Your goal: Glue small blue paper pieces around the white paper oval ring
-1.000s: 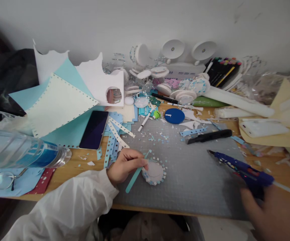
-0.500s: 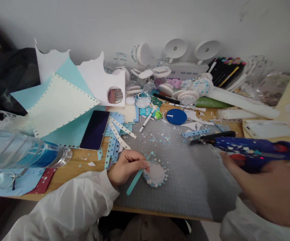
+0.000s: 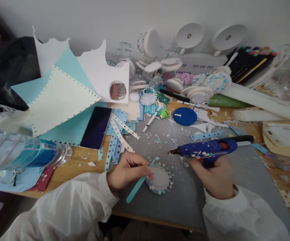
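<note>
Near the mat's front edge, my left hand [image 3: 132,172] pinches a flat teal stick [image 3: 136,190] that slants down to the left. Its fingertips also reach the rim of a round white disc [image 3: 161,179] edged with small blue and white stars; whether they grip the disc too I cannot tell. My right hand [image 3: 214,175] is wrapped round the handle of a blue glue gun [image 3: 205,148]. The gun's dark nozzle points left, above and to the right of the disc, apart from it. Bits of paper stick to the gun's body.
Behind the hands, a blue oval piece [image 3: 185,116], a white pen [image 3: 152,119] and star scraps lie on the grey mat [image 3: 185,201]. A phone [image 3: 96,127], paper sheets [image 3: 64,97] and a water bottle [image 3: 21,149] are at left. Stacked discs [image 3: 171,63] stand along the wall.
My right hand has picked up the glue gun from the right side and carried it left toward the disc. The left hand keeps its pinch on the stick, beside the disc.
</note>
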A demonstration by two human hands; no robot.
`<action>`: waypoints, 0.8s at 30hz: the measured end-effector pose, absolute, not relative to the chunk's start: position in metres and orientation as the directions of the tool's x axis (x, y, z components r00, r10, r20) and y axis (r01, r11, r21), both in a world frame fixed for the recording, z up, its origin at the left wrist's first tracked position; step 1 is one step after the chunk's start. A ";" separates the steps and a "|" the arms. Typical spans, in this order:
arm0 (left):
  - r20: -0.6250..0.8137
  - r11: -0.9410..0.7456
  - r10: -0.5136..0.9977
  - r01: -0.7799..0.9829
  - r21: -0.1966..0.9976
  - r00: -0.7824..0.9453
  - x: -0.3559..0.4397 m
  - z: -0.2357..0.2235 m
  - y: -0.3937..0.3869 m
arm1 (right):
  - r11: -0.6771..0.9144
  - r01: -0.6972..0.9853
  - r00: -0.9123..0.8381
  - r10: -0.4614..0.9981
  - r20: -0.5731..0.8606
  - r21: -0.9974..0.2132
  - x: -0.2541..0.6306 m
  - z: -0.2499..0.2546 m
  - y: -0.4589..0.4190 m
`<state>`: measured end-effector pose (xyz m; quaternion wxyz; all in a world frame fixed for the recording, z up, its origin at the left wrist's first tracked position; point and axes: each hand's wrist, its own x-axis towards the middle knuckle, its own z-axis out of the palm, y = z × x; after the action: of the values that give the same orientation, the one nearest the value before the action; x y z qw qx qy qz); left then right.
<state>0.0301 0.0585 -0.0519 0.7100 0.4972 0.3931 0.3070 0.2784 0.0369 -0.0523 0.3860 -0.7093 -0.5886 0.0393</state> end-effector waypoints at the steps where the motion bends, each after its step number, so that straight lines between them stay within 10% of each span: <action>1: -0.254 0.319 0.826 -0.047 0.947 0.503 0.030 -0.052 0.059 | 0.005 0.807 0.290 0.868 0.404 -0.590 0.279 -0.052 0.036; 24: -0.267 0.366 0.800 -0.084 0.927 0.538 0.031 -0.053 0.058 | 0.208 0.869 0.074 0.842 0.534 -0.449 0.272 -0.043 0.040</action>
<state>0.0314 0.0579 -0.0532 0.7363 0.4762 0.3755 0.3001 0.2719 0.0397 -0.0430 0.3761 -0.6290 -0.6801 -0.0177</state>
